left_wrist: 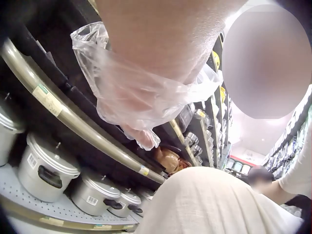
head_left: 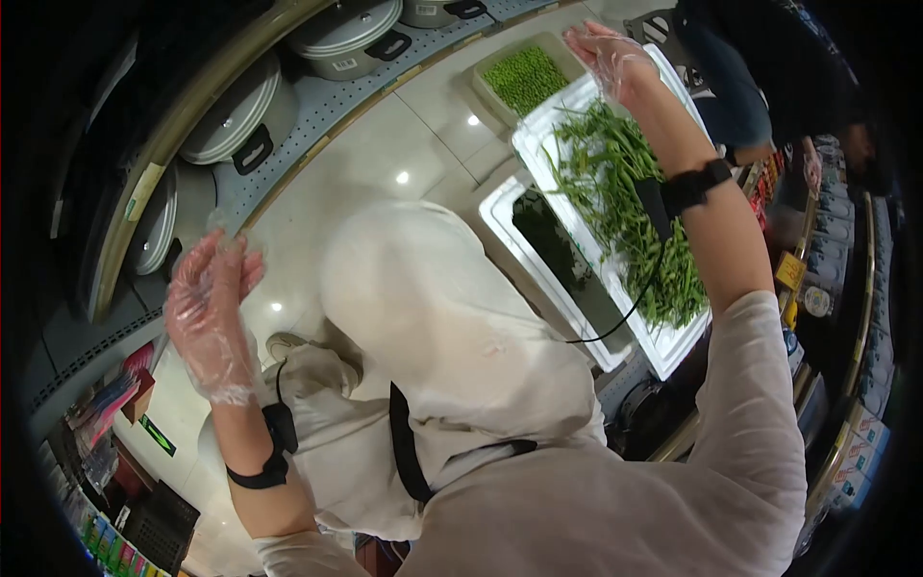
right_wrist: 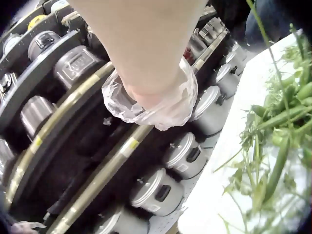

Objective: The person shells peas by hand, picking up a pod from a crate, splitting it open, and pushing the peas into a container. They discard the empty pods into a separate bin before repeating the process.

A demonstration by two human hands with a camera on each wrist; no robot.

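Both hands wear clear plastic gloves. Raised at the left in the head view, my left hand (head_left: 212,313) has loosely extended fingers and holds nothing visible; pots on a shelf are nearest to it. My right hand (head_left: 613,60) reaches over the far end of a white foam tray (head_left: 535,146), its fingers stretched out beside a square tub (head_left: 487,94) of shelled green peas (head_left: 526,79). Green pea pods with stems (head_left: 625,207) are heaped on the tray. In the right wrist view the pods (right_wrist: 280,165) lie right of the arm, and the glove cuff hides most of the hand.
A white foam box (head_left: 502,207) with dark green contents stands partly under the tray. Lidded metal pots (head_left: 240,111) line the shelf at the left. Another person (head_left: 769,72) is at the upper right, near shelves of goods. My knee (head_left: 404,279) fills the middle.
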